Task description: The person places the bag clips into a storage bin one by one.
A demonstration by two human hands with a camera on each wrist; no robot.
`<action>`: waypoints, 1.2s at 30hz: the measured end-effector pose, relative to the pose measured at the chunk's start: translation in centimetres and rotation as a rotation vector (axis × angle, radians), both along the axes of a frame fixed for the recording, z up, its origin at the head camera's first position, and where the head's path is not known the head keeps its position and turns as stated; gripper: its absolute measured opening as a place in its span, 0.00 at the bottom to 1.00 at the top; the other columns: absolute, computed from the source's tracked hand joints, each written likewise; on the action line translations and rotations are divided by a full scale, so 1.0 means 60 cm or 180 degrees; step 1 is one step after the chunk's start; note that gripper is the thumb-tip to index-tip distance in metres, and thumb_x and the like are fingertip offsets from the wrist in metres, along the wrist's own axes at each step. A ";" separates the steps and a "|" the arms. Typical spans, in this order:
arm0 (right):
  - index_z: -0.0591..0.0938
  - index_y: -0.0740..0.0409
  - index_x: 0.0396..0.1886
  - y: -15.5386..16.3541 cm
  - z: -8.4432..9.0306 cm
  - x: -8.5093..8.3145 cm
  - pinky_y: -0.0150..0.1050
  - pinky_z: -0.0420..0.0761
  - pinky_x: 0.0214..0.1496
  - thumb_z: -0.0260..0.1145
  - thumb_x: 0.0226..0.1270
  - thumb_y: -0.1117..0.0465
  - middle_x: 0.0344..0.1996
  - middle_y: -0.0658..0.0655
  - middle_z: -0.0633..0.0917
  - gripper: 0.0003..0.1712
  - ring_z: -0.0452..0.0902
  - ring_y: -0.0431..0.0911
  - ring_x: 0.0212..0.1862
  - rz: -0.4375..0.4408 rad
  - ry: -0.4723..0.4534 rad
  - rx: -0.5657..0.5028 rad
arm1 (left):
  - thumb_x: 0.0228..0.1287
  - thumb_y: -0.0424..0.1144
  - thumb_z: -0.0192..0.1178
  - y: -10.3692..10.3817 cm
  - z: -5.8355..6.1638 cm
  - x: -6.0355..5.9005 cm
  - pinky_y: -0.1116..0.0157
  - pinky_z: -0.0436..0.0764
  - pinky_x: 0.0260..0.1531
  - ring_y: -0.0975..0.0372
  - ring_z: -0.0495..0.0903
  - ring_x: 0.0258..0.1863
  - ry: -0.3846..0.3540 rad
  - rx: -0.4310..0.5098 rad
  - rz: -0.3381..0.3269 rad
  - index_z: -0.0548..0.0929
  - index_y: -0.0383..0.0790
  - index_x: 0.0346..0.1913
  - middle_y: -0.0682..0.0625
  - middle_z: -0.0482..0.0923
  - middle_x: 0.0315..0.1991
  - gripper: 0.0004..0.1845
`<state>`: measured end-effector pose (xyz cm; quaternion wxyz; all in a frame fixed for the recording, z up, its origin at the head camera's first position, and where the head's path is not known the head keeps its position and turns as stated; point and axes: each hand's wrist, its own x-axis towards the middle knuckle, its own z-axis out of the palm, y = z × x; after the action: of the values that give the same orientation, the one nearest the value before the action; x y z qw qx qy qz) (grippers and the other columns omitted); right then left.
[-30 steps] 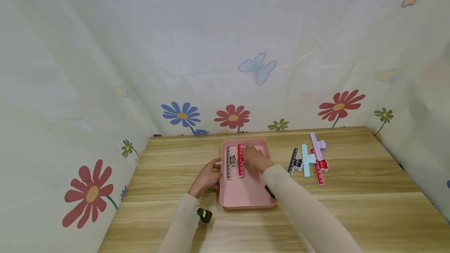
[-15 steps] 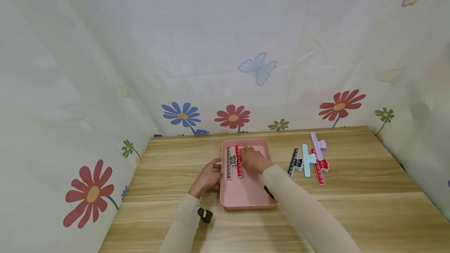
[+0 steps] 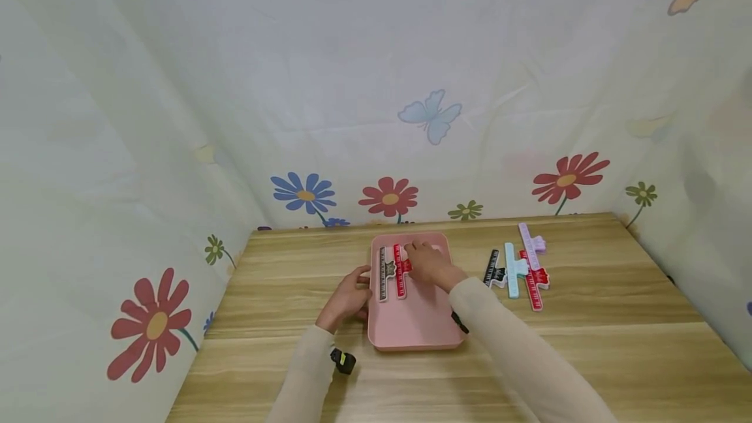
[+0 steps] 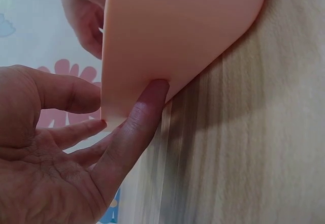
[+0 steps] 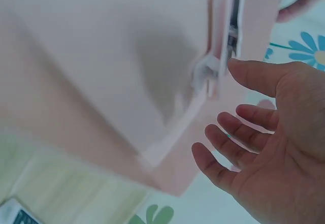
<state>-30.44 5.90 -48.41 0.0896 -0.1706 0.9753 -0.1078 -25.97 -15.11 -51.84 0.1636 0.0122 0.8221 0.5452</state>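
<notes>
A pink tray [image 3: 417, 331] lies on the table, with a black long clip [image 3: 383, 279] and a red long clip [image 3: 400, 279] side by side near its left wall. My left hand [image 3: 348, 296] rests at the tray's left side; in the left wrist view its thumb [image 4: 152, 94] presses the outer wall and other fingertips touch the rim. Just right of the red clip is my right hand [image 3: 431, 265]. The right wrist view shows this hand [image 5: 274, 137] with fingers spread and nothing between them. Its thumb tip is close to a clip [image 5: 218, 46] seen edge-on; contact is unclear.
Right of the tray lie a black clip [image 3: 492, 269], a light blue clip [image 3: 512, 273], a lilac clip [image 3: 529, 247] and another red clip [image 3: 533, 289], the last partly under the lilac one. A flowered cloth [image 3: 352, 83] hangs behind the wooden table [image 3: 617, 358].
The red clip in the tray has shifted left, nearer the black one. My right hand has since drawn slightly right, uncovering the clip's handle. The left hand stays in place.
</notes>
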 end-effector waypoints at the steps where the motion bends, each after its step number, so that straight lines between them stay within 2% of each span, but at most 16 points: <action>1: 0.64 0.62 0.73 0.004 0.002 0.000 0.53 0.68 0.73 0.66 0.68 0.56 0.69 0.63 0.68 0.38 0.64 0.58 0.71 -0.0001 0.0024 -0.0013 | 0.64 0.29 0.51 0.001 0.000 0.000 0.58 0.85 0.22 0.55 0.82 0.28 0.0007 -0.0008 0.0000 0.59 0.42 0.75 0.33 0.67 0.65 0.35; 4: 0.64 0.63 0.73 0.012 0.010 0.003 0.53 0.66 0.74 0.66 0.67 0.57 0.70 0.64 0.68 0.38 0.62 0.59 0.72 0.0028 0.0082 -0.0087 | 0.64 0.28 0.51 0.001 -0.001 0.000 0.58 0.85 0.22 0.54 0.82 0.33 0.0023 -0.0015 -0.0004 0.59 0.42 0.75 0.33 0.67 0.65 0.35; 9: 0.66 0.63 0.71 0.020 0.010 0.018 0.50 0.69 0.72 0.67 0.67 0.57 0.68 0.64 0.71 0.37 0.67 0.57 0.69 0.0174 0.0227 -0.0187 | 0.62 0.27 0.52 -0.006 -0.008 0.006 0.58 0.85 0.21 0.52 0.81 0.40 0.0002 -0.0023 0.0016 0.59 0.41 0.75 0.33 0.67 0.65 0.36; 12: 0.66 0.63 0.71 0.026 0.011 0.029 0.49 0.70 0.72 0.67 0.67 0.56 0.67 0.63 0.71 0.36 0.68 0.56 0.69 0.0172 0.0307 -0.0167 | 0.61 0.27 0.52 -0.007 -0.010 0.008 0.56 0.86 0.22 0.52 0.81 0.41 0.0014 0.0020 -0.0053 0.59 0.40 0.75 0.32 0.67 0.64 0.37; 21: 0.68 0.63 0.70 0.051 0.037 0.045 0.53 0.68 0.72 0.66 0.67 0.53 0.67 0.63 0.71 0.36 0.63 0.58 0.71 0.0219 0.0606 -0.0101 | 0.64 0.28 0.52 -0.002 -0.008 0.002 0.57 0.85 0.22 0.52 0.82 0.38 0.0053 0.0034 -0.0023 0.59 0.41 0.75 0.33 0.68 0.64 0.35; 28: 0.66 0.62 0.72 0.075 0.050 0.059 0.56 0.69 0.71 0.65 0.69 0.52 0.69 0.62 0.69 0.37 0.65 0.57 0.71 0.0103 0.0511 -0.0126 | 0.64 0.27 0.51 0.000 -0.007 0.002 0.57 0.85 0.21 0.52 0.82 0.38 0.0044 0.0076 -0.0028 0.59 0.40 0.75 0.32 0.68 0.64 0.35; 36: 0.65 0.63 0.72 0.100 0.061 0.073 0.60 0.69 0.70 0.65 0.68 0.52 0.69 0.64 0.69 0.38 0.65 0.59 0.71 0.0012 0.0532 -0.0221 | 0.64 0.27 0.51 -0.001 -0.007 0.002 0.58 0.85 0.21 0.52 0.83 0.33 0.0045 0.0075 -0.0015 0.59 0.40 0.75 0.32 0.68 0.63 0.35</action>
<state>-26.06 11.87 -44.73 0.0021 -0.1838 0.9748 -0.1268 -25.85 -15.17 -52.24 0.1589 0.0199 0.8167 0.5543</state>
